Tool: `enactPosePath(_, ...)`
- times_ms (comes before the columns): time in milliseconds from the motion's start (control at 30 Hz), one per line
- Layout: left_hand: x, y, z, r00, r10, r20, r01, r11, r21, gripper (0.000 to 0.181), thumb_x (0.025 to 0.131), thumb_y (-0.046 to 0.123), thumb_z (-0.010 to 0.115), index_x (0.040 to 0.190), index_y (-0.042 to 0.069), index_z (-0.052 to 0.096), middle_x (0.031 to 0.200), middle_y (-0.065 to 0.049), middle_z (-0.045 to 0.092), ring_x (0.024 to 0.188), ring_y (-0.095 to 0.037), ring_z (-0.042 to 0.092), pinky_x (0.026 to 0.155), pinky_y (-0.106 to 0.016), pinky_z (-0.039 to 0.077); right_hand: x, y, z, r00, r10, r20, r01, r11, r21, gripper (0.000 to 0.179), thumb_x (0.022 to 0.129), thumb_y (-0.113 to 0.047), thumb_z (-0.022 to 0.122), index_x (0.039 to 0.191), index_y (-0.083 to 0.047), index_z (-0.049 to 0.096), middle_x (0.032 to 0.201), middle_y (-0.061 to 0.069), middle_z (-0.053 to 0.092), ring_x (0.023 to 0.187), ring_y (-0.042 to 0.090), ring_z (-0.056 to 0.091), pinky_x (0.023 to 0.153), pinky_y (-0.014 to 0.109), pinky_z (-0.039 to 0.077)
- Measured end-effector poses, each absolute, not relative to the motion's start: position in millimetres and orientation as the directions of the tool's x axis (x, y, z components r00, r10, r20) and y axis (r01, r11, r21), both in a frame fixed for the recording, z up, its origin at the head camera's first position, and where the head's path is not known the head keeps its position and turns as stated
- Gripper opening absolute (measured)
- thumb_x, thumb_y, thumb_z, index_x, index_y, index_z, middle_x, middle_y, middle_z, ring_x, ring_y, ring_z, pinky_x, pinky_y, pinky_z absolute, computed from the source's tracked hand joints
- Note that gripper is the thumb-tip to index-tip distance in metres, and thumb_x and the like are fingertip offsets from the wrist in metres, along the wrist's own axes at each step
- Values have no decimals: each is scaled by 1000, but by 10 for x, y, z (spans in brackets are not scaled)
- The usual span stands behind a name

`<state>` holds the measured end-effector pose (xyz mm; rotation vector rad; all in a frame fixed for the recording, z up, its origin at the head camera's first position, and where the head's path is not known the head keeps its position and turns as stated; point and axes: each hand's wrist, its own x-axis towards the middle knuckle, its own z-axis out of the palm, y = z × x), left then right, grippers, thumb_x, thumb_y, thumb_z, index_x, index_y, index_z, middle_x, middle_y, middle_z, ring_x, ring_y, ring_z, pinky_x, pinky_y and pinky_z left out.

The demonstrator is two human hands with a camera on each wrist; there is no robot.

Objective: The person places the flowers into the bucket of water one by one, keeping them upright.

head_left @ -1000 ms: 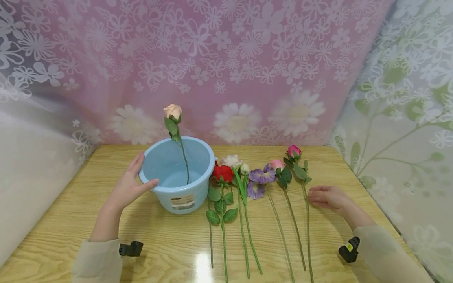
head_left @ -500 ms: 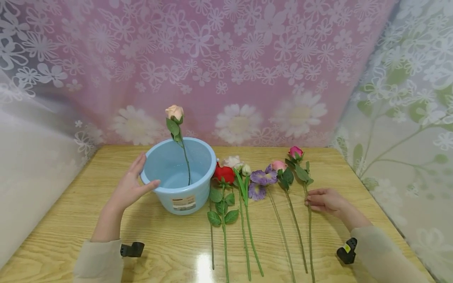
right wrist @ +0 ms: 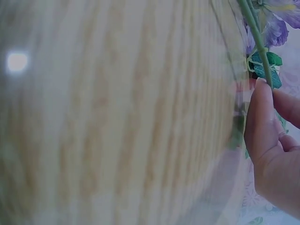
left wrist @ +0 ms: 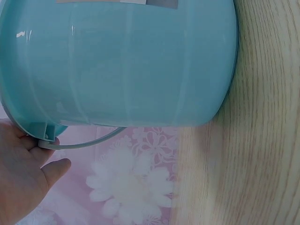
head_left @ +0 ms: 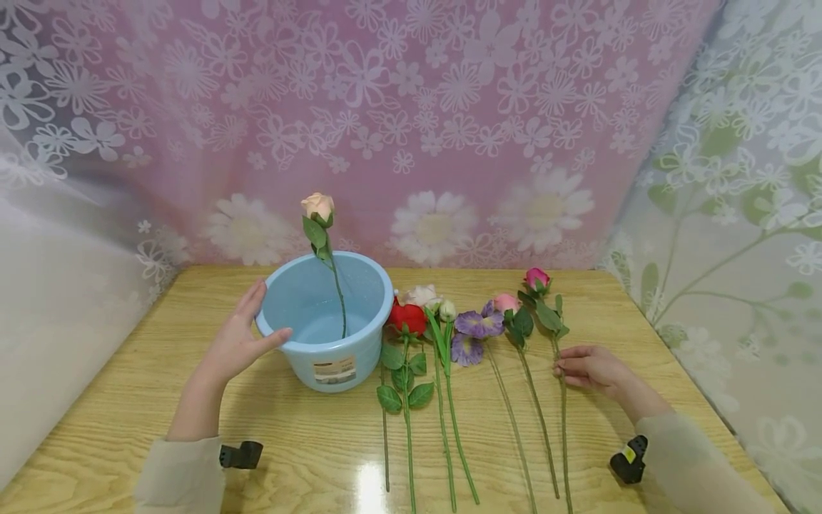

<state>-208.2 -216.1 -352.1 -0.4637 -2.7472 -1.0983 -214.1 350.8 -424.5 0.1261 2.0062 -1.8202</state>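
Note:
My left hand (head_left: 234, 341) rests against the left side of the light blue bucket (head_left: 340, 346), fingers and thumb spread along its rim. In the left wrist view the fingers touch the rim beside the handle (left wrist: 89, 142). One peach rose (head_left: 317, 207) stands in the bucket, leaning on its rim. My right hand (head_left: 594, 370) pinches the stem of the hot pink rose (head_left: 536, 279), the rightmost flower on the table. In the right wrist view thumb and fingertip meet on the green stem (right wrist: 261, 44).
Left of the held rose lie a light pink rose (head_left: 506, 303), a purple iris (head_left: 478, 325), a white bud (head_left: 447, 310), a white flower (head_left: 420, 294) and a red rose (head_left: 409, 318). Pink floral cloth (head_left: 437, 107) hangs behind the wooden table (head_left: 308, 457).
My right hand has moved slightly left onto the hot pink rose's stem and now pinches it. The left hand and the bucket stay as they were.

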Motion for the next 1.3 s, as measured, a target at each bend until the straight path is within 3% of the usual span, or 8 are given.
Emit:
enactPosePath(467,-2090,-2155,-3535,-942,227,248,336,689,642,91,79,37,63,140,-2,9,146,-18,4,130,-38,7,93,-63,16,-2069,3522,-4200,-925,-200,-322,313,75,-947,42,90,0,44,122,20,26,87,3,63,79,13,62,68,24,50)
enactPosePath(667,-2098,-2160,-3545,-944,225,242,330,681,653,91,79,35,64,140,-1,8,146,-18,3,130,-38,6,93,-63,16,-2014,3550,-4148,-944,-227,-238,251,-28,-968,22,87,-5,53,106,6,48,87,4,63,80,13,62,68,24,50)
enactPosePath(867,-2098,-2162,-3545,-945,220,242,326,679,657,90,78,33,64,141,-1,8,146,-17,3,130,-39,6,93,-64,16,-2067,3654,-4189,-943,-308,-125,160,-93,-983,21,83,-12,61,100,-2,55,90,4,62,85,14,61,71,24,49)
enactPosePath(1067,-2097,-2161,-3540,-944,223,243,329,679,656,90,78,32,64,141,-1,8,146,-17,3,130,-38,6,93,-63,16,-1959,3546,-3936,-958,-232,-171,184,-38,-982,14,88,-8,54,101,-8,52,91,0,61,86,11,60,73,23,48)
enactPosePath(1300,-2085,-2165,-3534,-944,225,242,330,676,659,92,78,37,64,141,-1,8,146,-16,3,130,-36,4,93,-64,16,-1938,3527,-3767,-966,-235,-110,147,-145,-978,24,91,4,41,94,-13,58,88,-1,63,83,10,61,71,23,49)
